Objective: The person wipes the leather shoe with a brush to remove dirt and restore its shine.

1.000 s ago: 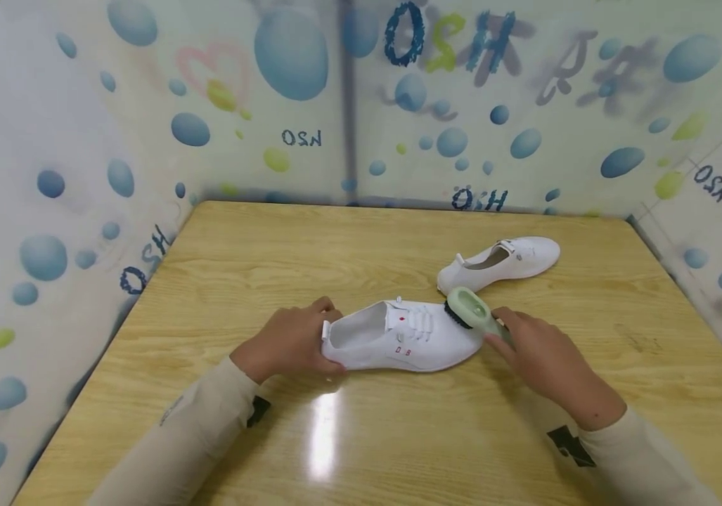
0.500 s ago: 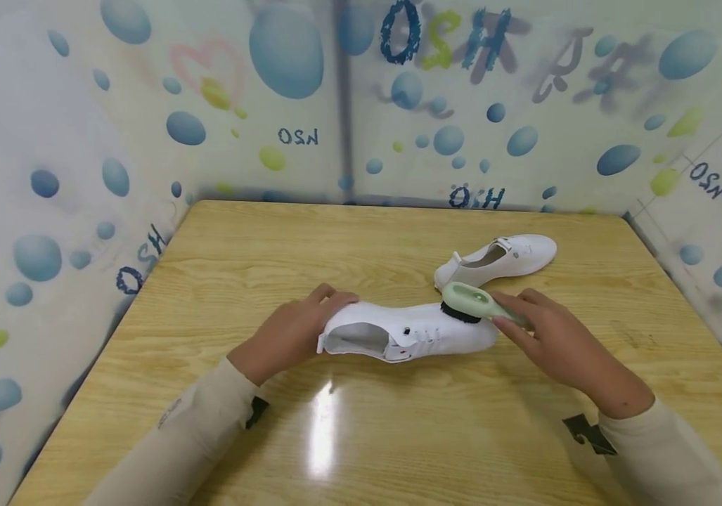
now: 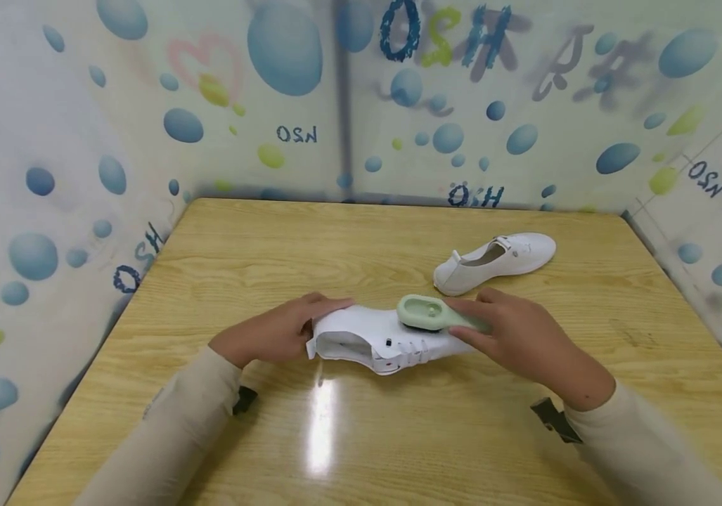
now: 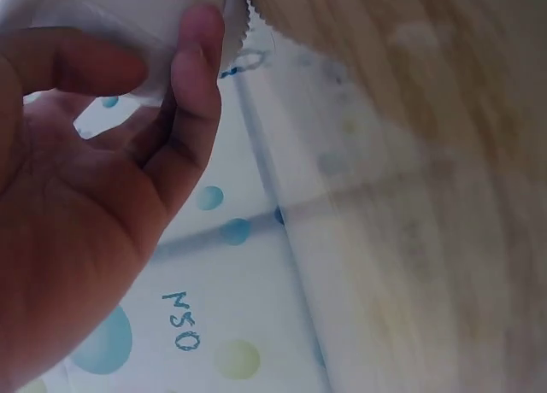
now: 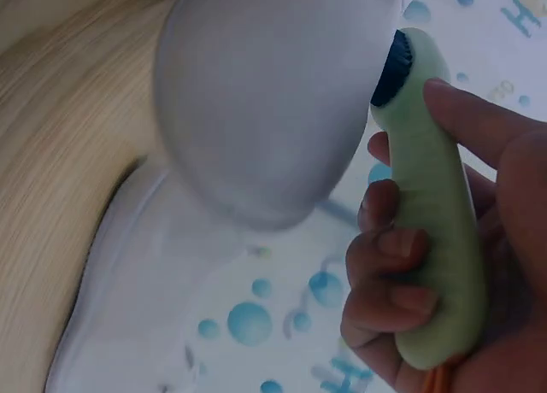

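A white lace-up shoe (image 3: pixel 361 327) lies tilted on its side, its opening toward me and its toe to the right. My left hand (image 3: pixel 285 327) grips it by the heel; in the left wrist view the thumb and fingers (image 4: pixel 197 85) close round the white heel. My right hand (image 3: pixel 519 337) holds a pale green brush (image 3: pixel 420 313) by its handle, the bristle side down on the shoe's upturned side near the laces. Dark bristles (image 5: pixel 395 68) show against the shoe (image 5: pixel 265 94) in the right wrist view, with my fingers wrapped round the handle.
Behind the brush, a second white shoe (image 3: pixel 493 261) stands on the wooden table (image 3: pixel 310 239), toe to the right. Walls (image 3: pixel 361 105) patterned with blue and green dots rise at the table's back and sides.
My left hand has rolled the shoe from upright onto its side, opening toward me. My right hand has carried the brush leftward from the toe to beside the laces.
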`<state>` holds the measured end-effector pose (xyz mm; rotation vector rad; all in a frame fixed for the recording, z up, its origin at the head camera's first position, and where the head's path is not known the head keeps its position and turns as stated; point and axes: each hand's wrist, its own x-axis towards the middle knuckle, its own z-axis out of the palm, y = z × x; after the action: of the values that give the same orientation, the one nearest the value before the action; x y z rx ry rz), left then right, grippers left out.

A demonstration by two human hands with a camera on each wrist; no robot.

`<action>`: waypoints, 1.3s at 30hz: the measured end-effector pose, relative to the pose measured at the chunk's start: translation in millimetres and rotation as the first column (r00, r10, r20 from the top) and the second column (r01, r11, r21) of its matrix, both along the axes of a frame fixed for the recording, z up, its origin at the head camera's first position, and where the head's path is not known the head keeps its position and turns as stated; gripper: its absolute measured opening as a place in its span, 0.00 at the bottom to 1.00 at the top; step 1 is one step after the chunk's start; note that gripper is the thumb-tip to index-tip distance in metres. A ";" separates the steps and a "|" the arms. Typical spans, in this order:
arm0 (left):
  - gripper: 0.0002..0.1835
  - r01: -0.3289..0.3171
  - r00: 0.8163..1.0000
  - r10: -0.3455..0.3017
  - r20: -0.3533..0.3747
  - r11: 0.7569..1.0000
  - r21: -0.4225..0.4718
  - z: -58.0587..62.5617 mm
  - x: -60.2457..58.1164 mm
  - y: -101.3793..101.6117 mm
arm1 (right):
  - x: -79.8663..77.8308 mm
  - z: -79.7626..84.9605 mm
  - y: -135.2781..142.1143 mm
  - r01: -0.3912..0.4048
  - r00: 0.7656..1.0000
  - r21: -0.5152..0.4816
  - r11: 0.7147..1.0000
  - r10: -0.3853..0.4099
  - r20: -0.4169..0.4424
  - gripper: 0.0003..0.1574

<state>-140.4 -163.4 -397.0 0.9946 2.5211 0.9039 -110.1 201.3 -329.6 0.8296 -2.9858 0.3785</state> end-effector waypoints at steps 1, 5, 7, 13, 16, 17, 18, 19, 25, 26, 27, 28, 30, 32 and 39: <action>0.35 -0.008 1.000 0.008 0.027 1.000 0.011 0.9 -0.5 -0.7 | -1.3 -0.7 -5.8 -0.010 1.000 0.006 1.000 0.010 0.004 0.27; 0.33 -0.066 0.990 0.061 0.130 0.997 0.034 3.6 -1.9 -1.4 | -6.7 -7.2 -29.6 -0.056 0.998 0.038 0.998 0.056 -0.001 0.27; 0.30 -0.085 0.984 0.078 0.158 0.996 0.036 4.3 -2.3 -1.1 | -8.9 -11.5 -42.0 -0.083 0.996 0.062 0.995 0.084 -0.013 0.28; 0.25 -0.106 0.976 0.097 0.193 0.994 0.035 6.0 -3.4 2.7 | -9.2 -18.2 -62.6 -0.125 0.989 0.104 0.987 0.132 -0.067 0.29; 0.24 -0.104 0.980 0.098 0.174 0.994 0.028 5.4 -4.4 4.3 | -7.3 -15.0 -55.8 -0.075 0.997 0.104 0.992 0.079 -0.026 0.29; 0.24 -0.103 0.981 0.098 0.166 0.994 0.026 5.4 -4.5 4.5 | -6.3 -13.1 -50.9 -0.053 0.998 0.103 0.993 0.055 -0.013 0.30; 0.24 -0.103 0.982 0.098 0.160 0.994 0.024 5.3 -4.6 4.6 | -5.4 -11.6 -45.0 -0.031 0.999 0.101 0.994 0.032 -0.002 0.30; 0.24 -0.104 0.982 0.099 0.161 0.994 0.024 5.3 -4.5 4.7 | -3.9 -9.3 -38.6 -0.009 1.000 0.099 0.995 0.009 0.002 0.29; 0.24 -0.117 0.978 0.113 0.173 0.993 0.013 5.6 -5.3 2.6 | 7.5 10.4 -3.8 0.079 0.997 0.075 0.994 -0.079 -0.002 0.28; 0.24 -0.118 0.978 0.114 0.172 0.993 0.012 5.5 -5.5 1.6 | 8.2 12.7 -1.3 0.082 0.997 0.069 0.994 -0.083 0.001 0.28; 0.24 -0.123 0.976 0.118 0.180 0.992 0.012 5.4 -5.4 0.5 | 7.8 13.2 -0.2 0.084 0.996 0.065 0.994 -0.085 -0.001 0.28; 0.24 -0.127 0.975 0.123 0.188 0.992 0.013 5.3 -5.3 -0.5 | 7.1 13.2 -0.4 0.079 0.997 0.058 0.995 -0.079 -0.005 0.28; 0.24 -0.132 0.973 0.126 0.195 0.991 0.019 4.9 -4.6 -2.5 | 3.8 11.2 -5.0 0.059 0.998 0.049 0.997 -0.058 -0.010 0.28; 0.24 -0.133 0.971 0.125 0.204 0.991 0.027 4.4 -3.6 -3.7 | -0.4 7.1 -12.9 0.039 0.999 0.046 0.998 -0.039 -0.003 0.28; 0.24 -0.123 0.975 0.114 0.191 0.992 0.035 4.3 -2.5 -0.5 | -8.9 -4.8 -43.9 -0.021 1.000 0.048 0.999 0.021 0.005 0.28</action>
<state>-142.9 -163.9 -392.7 0.7387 2.4294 1.0432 -119.1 157.4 -334.4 0.8653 -3.0035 0.3112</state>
